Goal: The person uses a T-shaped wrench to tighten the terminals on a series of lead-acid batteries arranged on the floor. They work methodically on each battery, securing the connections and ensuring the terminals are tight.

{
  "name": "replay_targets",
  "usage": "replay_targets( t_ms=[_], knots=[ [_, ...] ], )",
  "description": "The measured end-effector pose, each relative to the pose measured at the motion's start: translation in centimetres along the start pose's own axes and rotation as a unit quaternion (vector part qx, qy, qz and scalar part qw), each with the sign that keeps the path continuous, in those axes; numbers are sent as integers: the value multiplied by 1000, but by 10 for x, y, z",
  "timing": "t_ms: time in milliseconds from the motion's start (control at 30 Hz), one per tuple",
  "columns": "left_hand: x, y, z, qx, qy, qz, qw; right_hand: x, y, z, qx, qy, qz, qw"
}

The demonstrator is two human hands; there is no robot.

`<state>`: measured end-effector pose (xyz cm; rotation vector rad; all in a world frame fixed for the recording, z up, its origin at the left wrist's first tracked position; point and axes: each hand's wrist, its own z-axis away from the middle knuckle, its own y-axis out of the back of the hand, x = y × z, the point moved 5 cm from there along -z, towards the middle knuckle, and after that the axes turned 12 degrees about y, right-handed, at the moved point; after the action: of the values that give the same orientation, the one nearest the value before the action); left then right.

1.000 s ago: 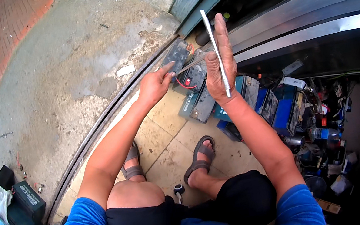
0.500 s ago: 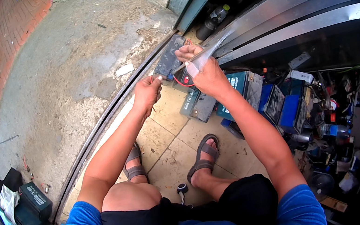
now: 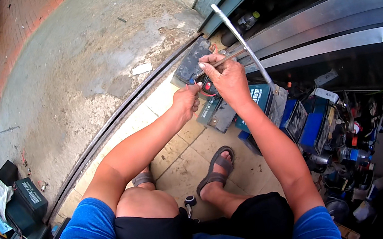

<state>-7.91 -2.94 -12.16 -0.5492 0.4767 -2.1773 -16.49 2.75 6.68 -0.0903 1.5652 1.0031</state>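
Observation:
My right hand (image 3: pixel 228 77) grips the thin shaft of a metal T-handle wrench (image 3: pixel 242 40), its long crossbar sticking out past the hand. The wrench's tip reaches the near end of a dusty dark battery (image 3: pixel 197 54) lying by the door track. Close by on the left, my left hand (image 3: pixel 186 101) is closed, thumb and fingertips pinched at a red wire end beside that battery; the pinch itself is mostly hidden. Between the hands sits a small black part with a red patch (image 3: pixel 207 86), and a red wire (image 3: pixel 206 95) curves below it.
Several batteries, one green (image 3: pixel 259 98) and one blue (image 3: pixel 313 120), stand to the right, with a heap of tools and parts (image 3: pixel 357 153) beyond. A metal door track (image 3: pixel 116 116) crosses the floor. Another battery (image 3: pixel 32 197) lies far left. A black-ended tool (image 3: pixel 190 200) rests between my feet.
My left hand has moved right, nearer the battery and my right hand. The wrench's crossbar, a blur before, now shows sharply at a different angle. The whole view has shifted slightly.

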Motion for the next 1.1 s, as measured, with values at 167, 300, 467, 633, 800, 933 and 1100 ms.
replay_targets(
  t_ms=[167,300,467,633,800,933,1100],
  knots=[
    [0,12,1,4,-43,-43,998,10,-8,-4,49,146,-26,988],
    [4,13,5,31,-76,-85,993,25,-10,-2,78,180,-64,979],
    [7,21,3,42,-96,-102,989,11,-7,-5,26,109,-3,994],
    [9,17,4,37,-90,-121,988,24,-11,-4,84,161,-141,973],
    [11,22,3,53,-120,-136,982,10,-10,-5,-16,72,-37,997],
    [11,19,2,26,-106,-111,988,25,-22,-7,116,148,-225,956],
    [13,22,2,17,-123,-113,986,28,-12,-7,2,48,-28,998]
  ],
)
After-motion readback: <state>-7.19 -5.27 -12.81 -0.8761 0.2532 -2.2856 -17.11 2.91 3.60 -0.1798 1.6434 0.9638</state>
